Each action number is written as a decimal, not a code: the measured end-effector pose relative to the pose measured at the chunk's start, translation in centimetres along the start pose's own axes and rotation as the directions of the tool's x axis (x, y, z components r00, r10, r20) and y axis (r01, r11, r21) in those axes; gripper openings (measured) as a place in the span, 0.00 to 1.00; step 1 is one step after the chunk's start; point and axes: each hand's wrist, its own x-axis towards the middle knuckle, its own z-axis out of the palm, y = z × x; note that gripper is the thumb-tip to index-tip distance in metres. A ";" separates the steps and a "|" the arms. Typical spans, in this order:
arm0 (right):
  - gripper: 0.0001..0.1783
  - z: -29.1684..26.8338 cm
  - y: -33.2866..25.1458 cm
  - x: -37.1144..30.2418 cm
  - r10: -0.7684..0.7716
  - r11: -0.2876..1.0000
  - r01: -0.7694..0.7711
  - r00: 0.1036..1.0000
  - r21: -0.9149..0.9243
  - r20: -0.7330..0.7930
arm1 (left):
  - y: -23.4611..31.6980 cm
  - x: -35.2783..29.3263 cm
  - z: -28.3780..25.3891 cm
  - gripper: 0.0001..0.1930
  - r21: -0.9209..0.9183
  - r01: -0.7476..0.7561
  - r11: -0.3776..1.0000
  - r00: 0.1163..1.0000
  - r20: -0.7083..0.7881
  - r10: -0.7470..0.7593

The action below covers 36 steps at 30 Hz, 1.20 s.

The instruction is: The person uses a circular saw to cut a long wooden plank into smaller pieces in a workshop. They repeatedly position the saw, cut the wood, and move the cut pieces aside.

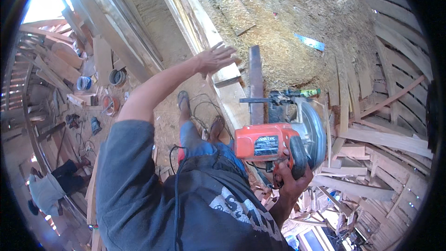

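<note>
My right hand [291, 179] is wrapped round the rear handle of a red circular saw [282, 134]. A rounded grey metal guard [313, 132] curves along the saw's right side. Just beyond the motor, a narrow dark piece of wood [256, 76] points away from me. My left hand [216, 59] stretches out with its fingers extended, holding nothing, over a long pale board [200, 28]. Whether its palm touches the board I cannot tell. The board runs from the far edge down toward the saw. Where the saw's blade sits is hidden.
Sawdust [288, 18] covers the far right, with a blue strip [309, 42] lying on it. Long planks [114, 23] lean at the far left, near buckets [117, 78]. A black cord [176, 204] crosses my shirt. Another person [49, 188] is at lower left. Offcuts [346, 172] crowd the right.
</note>
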 end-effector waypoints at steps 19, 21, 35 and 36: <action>0.19 4.3 1.7 4.3 0.188 0.982 -0.182 0.913 -0.051 0.361 | -1.5 -8.0 12.8 0.35 -0.886 0.312 0.343 0.496 -0.156 -0.854; 0.19 6.5 3.4 6.3 0.086 0.991 -0.034 0.905 -0.131 0.416 | 2.8 -10.2 11.8 0.29 -0.958 0.287 0.005 0.349 0.099 -0.932; 0.14 12.7 5.6 9.2 -0.088 0.994 0.107 0.879 -0.015 0.468 | 28.8 -5.9 2.3 0.21 -0.898 0.116 -0.424 0.841 0.316 -0.440; 0.14 12.9 5.9 9.1 -0.164 0.984 0.181 0.882 0.005 0.441 | 28.5 -5.7 1.8 0.20 -0.924 0.086 -0.371 0.813 0.281 -0.510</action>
